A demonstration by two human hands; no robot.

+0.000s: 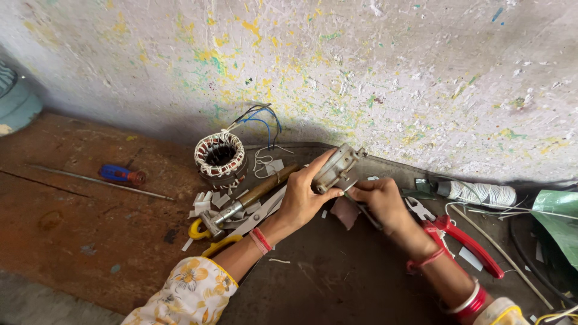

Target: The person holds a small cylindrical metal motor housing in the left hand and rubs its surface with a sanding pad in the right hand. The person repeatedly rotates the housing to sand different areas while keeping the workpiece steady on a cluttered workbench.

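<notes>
My left hand (304, 194) grips a grey metal motor part (337, 165), tilted up off a dark metal sheet (337, 271). My right hand (380, 201) is closed on a thin dark tool (364, 212) pressed against the underside of that part. A wound copper stator (220, 154) with blue and black wires stands behind and to the left of my left hand. A hammer with a wooden handle (253, 194) lies just left of my left wrist.
Yellow-handled scissors (229, 232) and white paper scraps (208, 201) lie by the hammer. A blue-handled screwdriver (120, 174) rests on the brown wooden floor (72, 229). Red-handled pliers (463, 238) and a spool of white thread (481, 194) sit right. A paint-flecked wall (361, 72) closes the back.
</notes>
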